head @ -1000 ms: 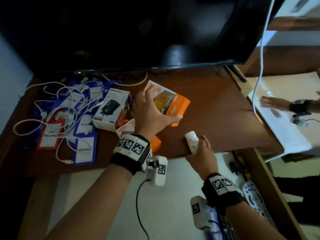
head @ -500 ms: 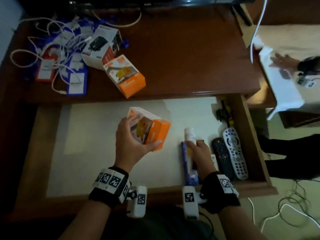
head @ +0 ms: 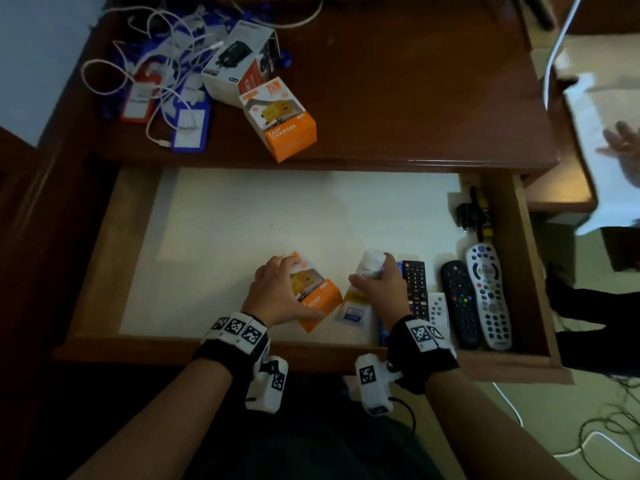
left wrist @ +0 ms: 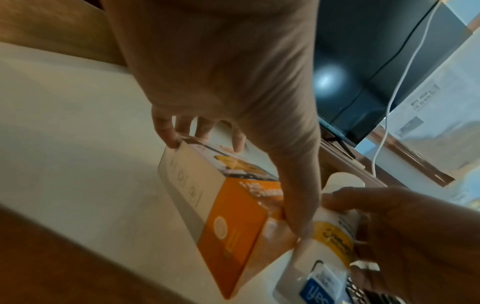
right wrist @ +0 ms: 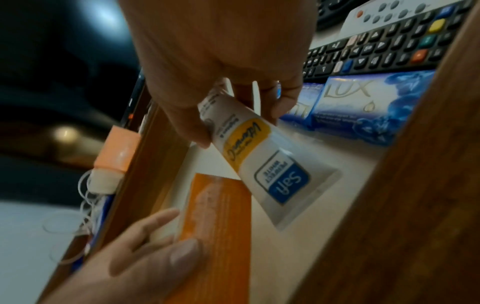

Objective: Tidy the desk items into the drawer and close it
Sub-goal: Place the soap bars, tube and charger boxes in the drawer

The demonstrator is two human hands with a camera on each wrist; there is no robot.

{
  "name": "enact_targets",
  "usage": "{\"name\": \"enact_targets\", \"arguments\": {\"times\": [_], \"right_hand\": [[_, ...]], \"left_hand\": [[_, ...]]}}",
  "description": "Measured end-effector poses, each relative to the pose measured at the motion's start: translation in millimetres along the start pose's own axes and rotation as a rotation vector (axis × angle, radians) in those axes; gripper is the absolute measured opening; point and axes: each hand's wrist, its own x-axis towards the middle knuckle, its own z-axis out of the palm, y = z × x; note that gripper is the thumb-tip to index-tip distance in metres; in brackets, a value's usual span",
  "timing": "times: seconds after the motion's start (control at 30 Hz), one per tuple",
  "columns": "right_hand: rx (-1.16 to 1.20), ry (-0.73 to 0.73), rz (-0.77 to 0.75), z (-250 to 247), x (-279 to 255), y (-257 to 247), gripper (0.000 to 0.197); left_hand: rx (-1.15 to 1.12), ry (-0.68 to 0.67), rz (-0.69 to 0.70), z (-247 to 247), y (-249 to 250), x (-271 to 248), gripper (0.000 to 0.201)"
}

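The wooden drawer (head: 104, 237) stands pulled out below the desk top (head: 415, 98). My left hand (head: 277, 296) grips an orange and white charger box (head: 320, 299) (left wrist: 228, 205) (right wrist: 215, 226) low on the drawer's pale floor near the front edge. Just to its right my right hand (head: 381, 285) holds a white tube (head: 356, 306) (right wrist: 259, 156) (left wrist: 330, 236) with a yellow and blue label, its flat end touching the drawer floor. A second orange charger box (head: 284, 123), a white charger box (head: 239, 60), white cables (head: 114, 74) and blue and red badge holders (head: 187, 123) lie on the desk top.
Three remotes (head: 460, 303) and a black plug (head: 471, 209) lie along the drawer's right side. Blue soap packs (right wrist: 363, 100) sit by the front wall under my right hand. Another person's hand (head: 620, 143) rests on white paper at the right. Cables trail on the floor.
Both hands came off the desk top and down into the drawer, the left carrying the orange box, the right the white tube. Both items now sit low near the drawer's front.
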Motion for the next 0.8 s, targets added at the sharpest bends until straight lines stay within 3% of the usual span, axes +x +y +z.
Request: {"name": "enact_targets", "arguments": {"times": [0.13,0.4,0.5,0.63,0.73,0.8], "right_hand": [[-0.193,0.014,-0.125,4.6,4.2,-4.7,0.054],[-0.556,-0.136,0.037,14.1,24.1,-2.9,0.054],[-0.801,-0.170,0.036,13.8,28.3,-1.6,0.044],[-0.923,-0.148,-0.070,10.0,29.8,-1.3,0.036],[-0.989,-0.109,-0.212,9.1,31.9,-6.3,0.047],[-1.031,-0.178,-0.303,10.3,34.8,-9.9,0.060]], "left_hand": [[0.187,-0.086,0.023,1.4,-0.6,8.6,0.125],[0.333,-0.212,0.052,4.3,-7.8,8.8,0.128],[0.320,-0.235,0.035,3.2,-10.7,8.6,0.127],[0.224,-0.168,-0.113,3.0,-11.1,5.8,0.123],[0.155,-0.150,-0.123,6.3,-8.8,5.3,0.121],[0.110,-0.118,-0.103,8.2,-5.7,6.0,0.118]]}}
